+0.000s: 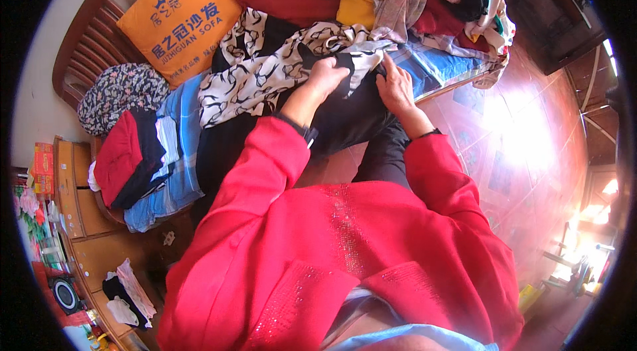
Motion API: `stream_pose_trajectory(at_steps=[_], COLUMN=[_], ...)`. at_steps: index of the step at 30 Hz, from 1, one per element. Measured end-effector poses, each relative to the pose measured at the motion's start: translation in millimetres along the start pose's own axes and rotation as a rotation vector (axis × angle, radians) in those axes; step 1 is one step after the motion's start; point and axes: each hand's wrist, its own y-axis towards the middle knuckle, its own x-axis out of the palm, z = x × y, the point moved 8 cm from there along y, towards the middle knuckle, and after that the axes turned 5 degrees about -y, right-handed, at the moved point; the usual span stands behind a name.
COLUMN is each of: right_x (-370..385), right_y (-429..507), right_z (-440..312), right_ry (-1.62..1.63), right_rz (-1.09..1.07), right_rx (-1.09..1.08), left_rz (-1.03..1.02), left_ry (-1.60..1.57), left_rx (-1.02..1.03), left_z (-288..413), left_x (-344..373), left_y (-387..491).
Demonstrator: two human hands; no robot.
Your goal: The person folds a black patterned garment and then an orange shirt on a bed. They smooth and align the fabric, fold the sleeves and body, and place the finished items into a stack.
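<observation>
A garment of black cloth and white cloth with a dark swirl print (244,87) lies spread over the bench in front of me. My left hand (328,76) is closed on a black part of it, thumb pointing right. Just to the right, my right hand (396,83) pinches the garment's black edge between thumb and fingers, near a pale printed end. Black fabric (343,119) hangs from between the hands towards my knees. Parts of the cloth under the fingers are hidden.
An orange cushion (181,17) with writing leans on the wooden bench back (82,60). Folded red and black clothes (119,157) and a floral bundle (124,94) lie left. A heap of mixed clothes (443,2) fills the far right end. Wooden drawers (69,201) stand at left.
</observation>
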Motion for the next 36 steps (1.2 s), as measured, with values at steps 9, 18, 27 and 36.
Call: stream_pose_trajectory(at_steps=[9,18,27,36], right_x=[36.7,-63.7,10.3,13.5], right_y=[104.3,79.0,-1.7,-12.8], right_z=[55.3,194.3,-50.8,-60.2], right_ry=[-0.327,0.327,-0.084,-0.229], right_rz=[-0.366,0.582,-0.039,-0.036], right_rx=[-0.024,0.672,-0.293,-0.276], left_rz=[0.028,0.502,0.361,0.692], left_ry=[0.799,0.454,-0.722,-0.204], left_rx=[0.81,0.883,0.461,-0.372], left_z=[104.3,164.4,126.8,-76.9], left_x=[-9.8,-109.7,-219.5,-267.0], left_y=[-121.7,-158.1,-92.0,-172.5])
